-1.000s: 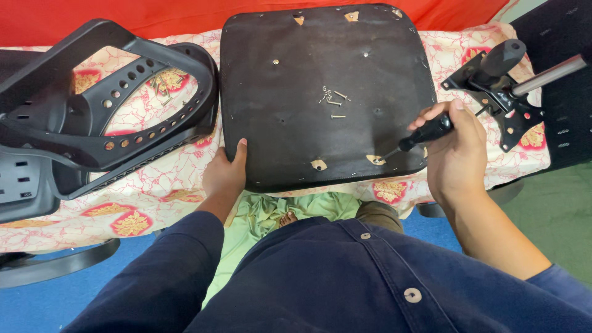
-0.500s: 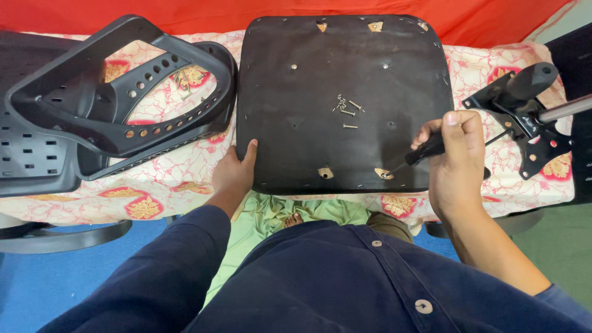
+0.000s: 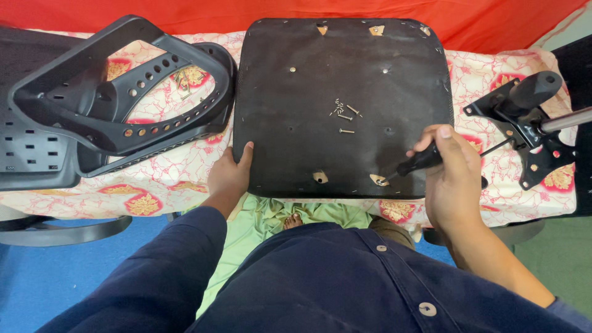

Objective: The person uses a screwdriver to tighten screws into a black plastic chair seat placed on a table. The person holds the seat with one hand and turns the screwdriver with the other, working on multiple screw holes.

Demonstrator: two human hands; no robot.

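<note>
- Since half a second ago, right hand (image 3: 453,185) is sitting a little lower on the seat board, and the screwdriver (image 3: 414,165) tip is now resting at the front-right tan patch rather than just beside it; left hand position is unchanged.
- Patterned cloth (image 3: 166,185), white with red and yellow flowers, is covering the table and lying under all parts.
- Seat board (image 3: 308,148), black and roughly square, is lying flat underside-up at the centre of the cloth, its front edge nearest the person.
- Chair back frame (image 3: 92,132), black plastic with rows of holes, is lying left of the seat board, its curved edge just touching the board's left side.
- Metal bracket (image 3: 524,132), black with a thick knob and a grey rod, is lying right of the seat board, near the right hand.
- Left hand (image 3: 229,176) is gripping the board's front-left edge, thumb on top, fingers hidden underneath.
- Right hand is clenching around the screwdriver's black handle, shaft angling down and left.
- Loose screws (image 3: 344,115) are lying in a small cluster at mid-board, well apart from both hands.
- Tan patches are showing at the board's front and back edges; detail under the tip is too small to tell.
</note>
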